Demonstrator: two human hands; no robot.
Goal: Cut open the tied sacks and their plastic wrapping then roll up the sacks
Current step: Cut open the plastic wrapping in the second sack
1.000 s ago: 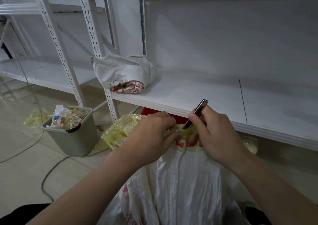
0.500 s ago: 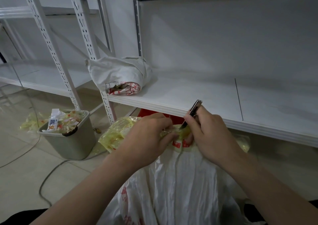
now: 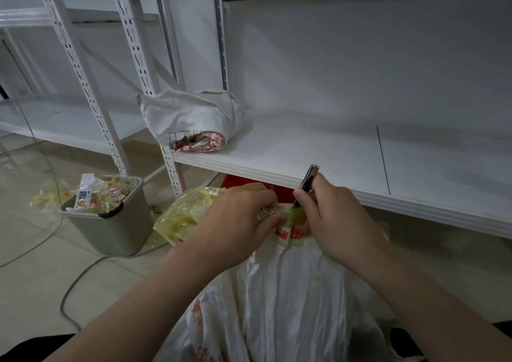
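A white sack (image 3: 293, 300) with red print stands between my arms, its neck bunched at the top in yellowish plastic wrapping (image 3: 180, 217). My left hand (image 3: 235, 223) pinches the wrapping at the neck. My right hand (image 3: 335, 223) grips a slim dark knife (image 3: 309, 179), blade end down at the tied neck, handle pointing up toward the shelf edge. The blade tip is hidden between my fingers. A rolled sack (image 3: 191, 118) lies on the white shelf (image 3: 332, 154) at its left end.
A grey bin (image 3: 110, 223) full of plastic scraps stands on the tiled floor at left, with more plastic (image 3: 47, 195) behind it. A grey cable (image 3: 72, 287) loops over the floor. White slotted uprights (image 3: 138, 57) frame the shelving. Something red (image 3: 235, 181) sits under the shelf.
Both hands stay at the sack's neck. The knife has tilted more upright and shifted slightly; the view has drifted a little.
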